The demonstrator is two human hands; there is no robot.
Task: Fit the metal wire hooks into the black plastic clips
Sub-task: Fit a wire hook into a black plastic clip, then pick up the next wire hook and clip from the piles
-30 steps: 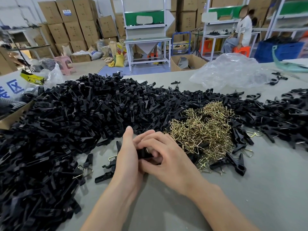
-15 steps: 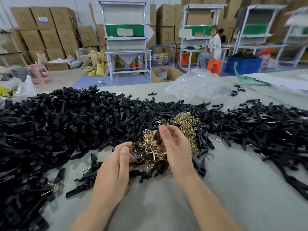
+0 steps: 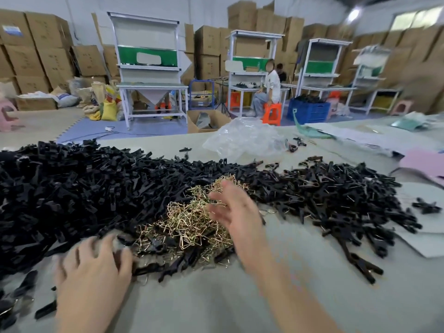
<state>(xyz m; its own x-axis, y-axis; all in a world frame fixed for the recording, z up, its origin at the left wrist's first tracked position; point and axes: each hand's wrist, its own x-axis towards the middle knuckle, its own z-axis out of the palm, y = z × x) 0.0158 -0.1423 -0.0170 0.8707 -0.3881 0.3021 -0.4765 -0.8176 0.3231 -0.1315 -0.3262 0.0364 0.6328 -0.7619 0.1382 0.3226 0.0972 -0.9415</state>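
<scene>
over hook pile point(image 3: 192, 219): right hand point(image 3: 236, 212) spread, empty; left hand point(image 3: 93, 267) spread on clips point(image 3: 72, 188). step: fetching parts. next: pinch single hook.

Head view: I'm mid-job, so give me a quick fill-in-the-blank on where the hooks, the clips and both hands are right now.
1. The gold wire hooks lie in a heap flanked on both sides by ____ plastic clips.
2. The right hand, fingers spread, is over the heap of ____.
3. The left hand is over black ____ at the near edge of the heap, beside the hooks.
4. A crumpled clear bag lies on the ____ behind the heaps.

Missing words: black; hooks; clips; table.
</scene>
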